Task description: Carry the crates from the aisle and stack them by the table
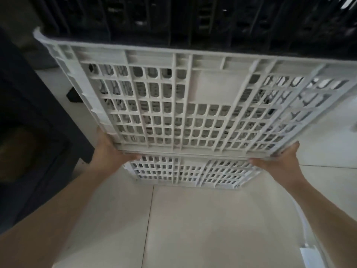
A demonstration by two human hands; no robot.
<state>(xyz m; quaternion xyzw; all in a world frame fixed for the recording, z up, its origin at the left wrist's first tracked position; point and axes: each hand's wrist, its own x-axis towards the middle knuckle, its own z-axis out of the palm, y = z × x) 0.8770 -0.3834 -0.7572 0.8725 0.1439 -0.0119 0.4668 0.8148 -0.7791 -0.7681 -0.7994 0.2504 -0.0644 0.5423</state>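
Note:
A white slatted plastic crate [193, 105] fills the middle of the head view, tilted so its gridded side faces me. My left hand [111, 149] grips its lower left corner and my right hand [278, 158] grips its lower right corner. Directly beneath it a second white crate [185, 174] rests on the tiled floor, mostly hidden by the held one. Behind the top edge stands a row of black crates [212, 20].
A dark cabinet or shelf unit [29, 132] stands close on the left. Pale floor tiles [193, 229] stretch toward me. A white cable with a small white box [307, 254] hangs at the lower right.

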